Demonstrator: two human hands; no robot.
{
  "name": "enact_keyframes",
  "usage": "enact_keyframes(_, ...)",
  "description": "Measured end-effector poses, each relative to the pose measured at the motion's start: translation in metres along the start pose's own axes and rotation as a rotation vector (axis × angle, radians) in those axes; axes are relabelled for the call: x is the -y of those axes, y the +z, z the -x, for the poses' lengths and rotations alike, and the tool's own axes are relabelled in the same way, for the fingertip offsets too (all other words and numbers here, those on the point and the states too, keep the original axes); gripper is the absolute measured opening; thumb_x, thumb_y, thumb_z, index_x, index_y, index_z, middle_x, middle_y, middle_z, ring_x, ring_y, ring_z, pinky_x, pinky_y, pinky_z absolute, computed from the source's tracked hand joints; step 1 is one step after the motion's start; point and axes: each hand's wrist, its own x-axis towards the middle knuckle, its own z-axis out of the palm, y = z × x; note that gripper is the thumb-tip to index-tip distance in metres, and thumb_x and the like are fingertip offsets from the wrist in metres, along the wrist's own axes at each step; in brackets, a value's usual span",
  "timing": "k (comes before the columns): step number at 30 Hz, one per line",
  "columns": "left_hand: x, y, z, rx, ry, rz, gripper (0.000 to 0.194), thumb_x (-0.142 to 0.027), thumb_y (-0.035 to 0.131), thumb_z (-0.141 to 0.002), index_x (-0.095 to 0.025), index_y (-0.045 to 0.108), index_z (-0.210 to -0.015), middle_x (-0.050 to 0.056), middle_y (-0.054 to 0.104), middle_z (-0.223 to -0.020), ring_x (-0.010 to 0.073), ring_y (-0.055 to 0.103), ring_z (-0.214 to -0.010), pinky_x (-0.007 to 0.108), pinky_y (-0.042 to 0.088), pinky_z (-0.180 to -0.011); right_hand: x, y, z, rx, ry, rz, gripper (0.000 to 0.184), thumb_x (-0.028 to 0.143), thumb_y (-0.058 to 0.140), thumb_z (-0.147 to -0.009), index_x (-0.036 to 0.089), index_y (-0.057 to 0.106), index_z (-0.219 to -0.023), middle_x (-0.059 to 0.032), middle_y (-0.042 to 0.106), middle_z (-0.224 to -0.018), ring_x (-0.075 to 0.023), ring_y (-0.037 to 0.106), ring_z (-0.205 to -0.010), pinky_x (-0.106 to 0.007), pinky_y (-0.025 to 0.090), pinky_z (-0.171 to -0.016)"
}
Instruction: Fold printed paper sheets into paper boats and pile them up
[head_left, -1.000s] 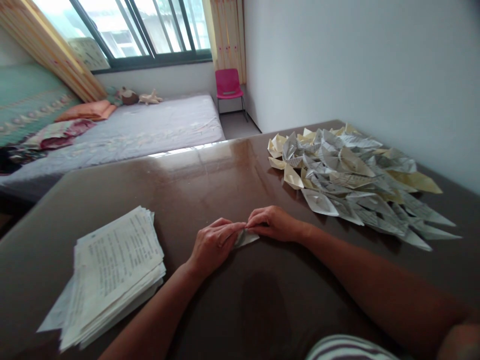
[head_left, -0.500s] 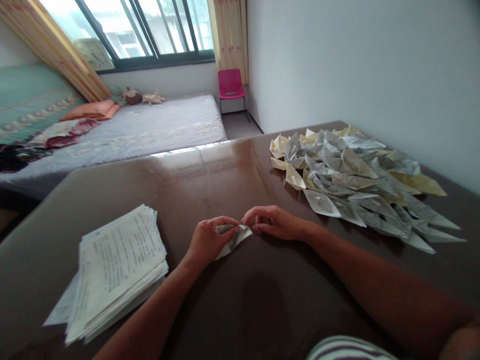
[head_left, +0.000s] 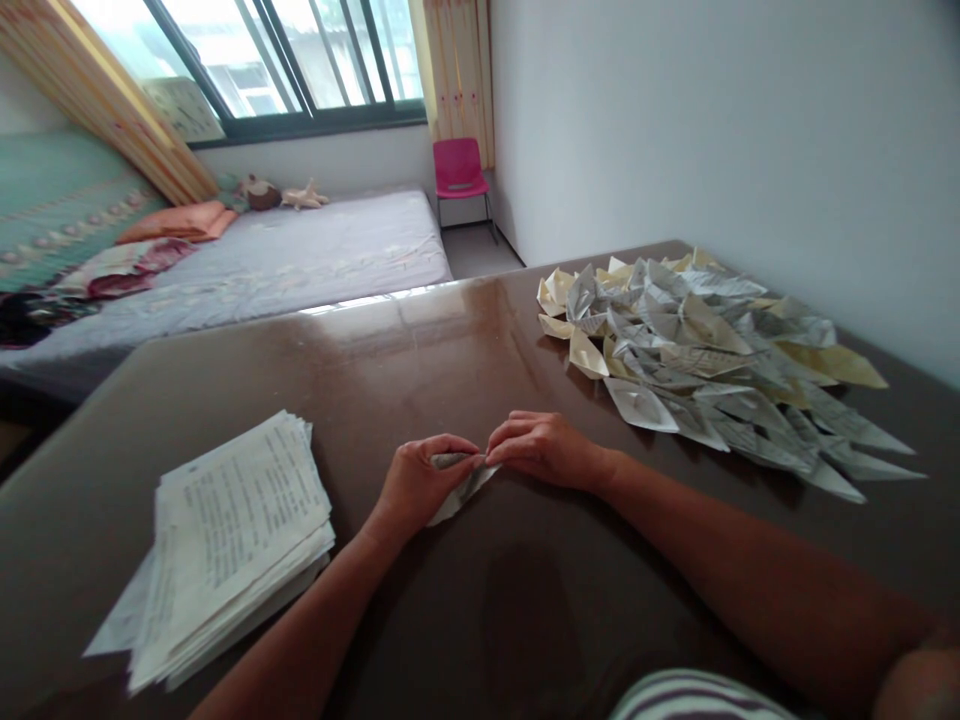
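on my feed from the head camera, i saw the left hand (head_left: 421, 478) pinching a folded paper (head_left: 459, 497) and the right hand (head_left: 545, 450), fingers pressed together, pinching its tip. the paper was over the table (head_left: 420, 350), between a stack of sheets (head_left: 236, 530) and some paper boats (head_left: 709, 325).

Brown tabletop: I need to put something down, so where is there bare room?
The tabletop is bare beyond the left hand and right hand, between the paper stack and the paper boats, up to the edge facing the bed. A second patch lies nearer, between the forearms. It is crowded under the boats and stack, and around the folded paper.
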Motion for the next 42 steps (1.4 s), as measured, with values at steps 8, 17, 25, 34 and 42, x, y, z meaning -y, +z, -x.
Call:
enact_keyframes(8, -0.002, 0.002, 0.002, -0.001, 0.046, -0.056, 0.011, -0.031, 0.066, -0.076, -0.023, 0.073, -0.077, -0.003, 0.073, -0.075, 0.0136, 0.067, -0.07, 0.021, 0.047, -0.069, 0.01, 0.007, -0.003, 0.028, 0.302, -0.158, 0.015, 0.03, 0.055, -0.091, 0.02, 0.065, -0.095, -0.0021, 0.071, -0.087, -0.0142, 0.065, -0.079, -0.023, 0.045, -0.072)
enact_keyframes(17, -0.007, -0.006, 0.001, 0.134, 0.085, 0.045, 0.025, -0.037, 0.055, -0.087, -0.018, 0.071, -0.088, 0.001, 0.073, -0.082, 0.0152, 0.066, -0.076, 0.022, 0.048, -0.067, 0.019, 0.006, -0.007, -0.022, 0.445, -0.284, 0.016, 0.024, 0.058, -0.087, 0.02, 0.054, -0.102, -0.0013, 0.073, -0.086, -0.0152, 0.067, -0.08, -0.023, 0.044, -0.07)
enact_keyframes(25, 0.001, -0.007, -0.003, 0.11, -0.025, 0.143, 0.023, -0.031, 0.067, -0.075, -0.017, 0.065, -0.093, 0.004, 0.074, -0.081, 0.018, 0.068, -0.076, 0.028, 0.052, -0.069, 0.013, 0.012, -0.006, -0.246, 0.374, -0.17, 0.01, 0.029, 0.06, -0.087, 0.019, 0.062, -0.085, -0.0007, 0.064, -0.082, -0.0108, 0.057, -0.068, -0.022, 0.043, -0.064)
enact_keyframes(34, -0.002, 0.0, 0.0, -0.049, 0.084, 0.042, 0.019, -0.03, 0.066, -0.078, -0.018, 0.062, -0.092, 0.001, 0.071, -0.082, 0.015, 0.067, -0.077, 0.026, 0.051, -0.073, 0.013, 0.01, -0.004, -0.104, 0.268, -0.018, 0.019, 0.033, 0.057, -0.09, 0.023, 0.072, -0.097, -0.0045, 0.066, -0.094, -0.015, 0.06, -0.086, -0.025, 0.045, -0.077)
enact_keyframes(42, -0.002, -0.003, 0.003, 0.088, 0.207, -0.14, 0.021, -0.037, 0.056, -0.087, -0.024, 0.072, -0.084, 0.002, 0.068, -0.086, 0.0149, 0.063, -0.079, 0.023, 0.048, -0.071, 0.021, 0.008, -0.006, -0.038, 0.266, -0.012, 0.017, 0.027, 0.055, -0.09, 0.018, 0.067, -0.082, -0.0037, 0.064, -0.084, -0.014, 0.058, -0.08, -0.023, 0.042, -0.071)
